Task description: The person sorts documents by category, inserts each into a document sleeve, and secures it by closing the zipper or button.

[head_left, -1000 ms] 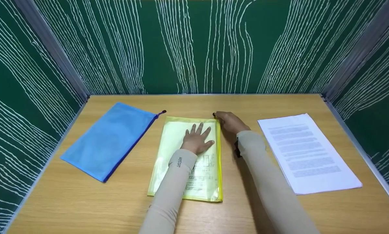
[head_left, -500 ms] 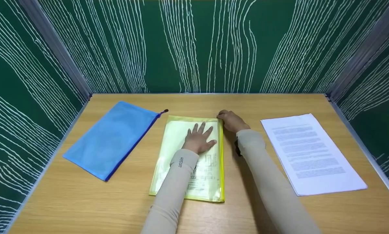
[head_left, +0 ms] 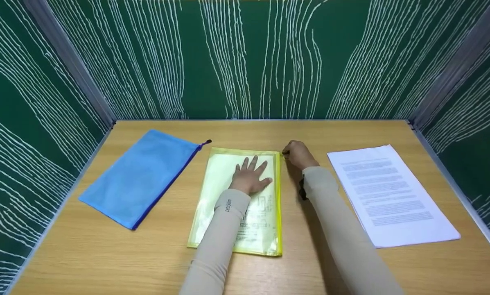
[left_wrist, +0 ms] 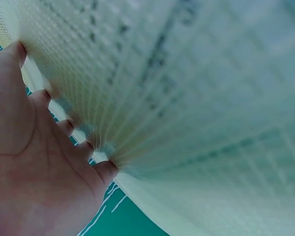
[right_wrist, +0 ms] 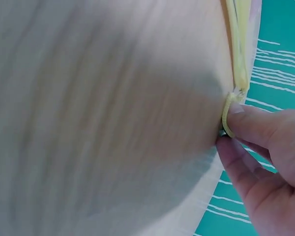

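A yellow see-through mesh zip pouch [head_left: 217, 192] lies flat at the middle of the table, with printed paper visible through it. My left hand [head_left: 248, 179] rests on its upper part, fingers spread and straight. In the left wrist view, the left fingertips [left_wrist: 105, 169] touch the mesh. At the far right corner my right hand [head_left: 299, 155] holds the zip pull just off the pouch. The right wrist view shows the thumb and fingers pinching its yellow cord [right_wrist: 225, 112], close to the end of the yellow zip edge [right_wrist: 240, 64]. The tip of the pull is mostly hidden.
A blue zip pouch [head_left: 140, 176] with a dark pull lies slanted on the left. To the right lies a stack of printed paper sheets [head_left: 392, 229]. Green walls [head_left: 343, 24] with white wavy lines enclose the wooden table [head_left: 105, 262] at the back and sides.
My right hand has moved slightly right, off the pouch's far right corner, with the zip pull in its fingers. The left hand has stayed in place on the pouch.
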`<state>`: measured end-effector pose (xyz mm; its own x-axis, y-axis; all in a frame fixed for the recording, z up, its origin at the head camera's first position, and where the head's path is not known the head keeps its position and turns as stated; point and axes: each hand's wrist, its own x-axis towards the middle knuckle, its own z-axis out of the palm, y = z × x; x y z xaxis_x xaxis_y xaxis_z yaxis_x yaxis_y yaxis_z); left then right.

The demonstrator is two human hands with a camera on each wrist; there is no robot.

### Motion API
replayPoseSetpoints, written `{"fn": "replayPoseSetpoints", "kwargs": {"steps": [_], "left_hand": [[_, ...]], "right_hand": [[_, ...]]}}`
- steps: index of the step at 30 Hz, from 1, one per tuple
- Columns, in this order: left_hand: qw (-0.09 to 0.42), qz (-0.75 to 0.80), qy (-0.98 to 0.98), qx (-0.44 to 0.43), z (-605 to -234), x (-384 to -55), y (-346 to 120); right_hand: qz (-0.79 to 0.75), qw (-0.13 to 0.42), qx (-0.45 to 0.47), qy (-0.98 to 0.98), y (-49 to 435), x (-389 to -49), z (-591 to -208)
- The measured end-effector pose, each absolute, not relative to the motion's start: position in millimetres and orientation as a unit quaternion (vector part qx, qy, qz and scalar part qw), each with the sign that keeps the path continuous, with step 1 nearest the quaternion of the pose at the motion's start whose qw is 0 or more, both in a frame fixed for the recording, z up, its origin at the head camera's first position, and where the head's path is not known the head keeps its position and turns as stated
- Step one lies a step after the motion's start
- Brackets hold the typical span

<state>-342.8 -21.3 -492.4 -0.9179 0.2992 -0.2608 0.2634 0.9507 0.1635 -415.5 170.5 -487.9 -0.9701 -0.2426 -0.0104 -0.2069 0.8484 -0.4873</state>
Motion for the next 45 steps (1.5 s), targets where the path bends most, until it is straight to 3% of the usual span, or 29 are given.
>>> {"fn": "replayPoseSetpoints", "kwargs": {"steps": [5,12,21,38,45], "left_hand": [[0.145,0.067,0.977,0.140,-493,-343,-21],[0.158,0.077,0.975,0.134,-494,-343,-21],[0.167,0.093,0.973,0.128,-493,-342,-23],[0.172,0.094,0.973,0.123,-492,-345,-20],[0.173,0.091,0.973,0.121,-490,-344,-19]], "right_hand": [[-0.280,0.049,-0.069,0.956,177,-413,-487],[-0.299,0.036,-0.078,0.950,186,-407,-490],[-0.359,0.082,-0.028,0.929,199,-399,-492],[-0.377,0.097,-0.033,0.921,202,-384,-495],[-0.378,0.075,-0.063,0.920,202,-377,-497]]}}
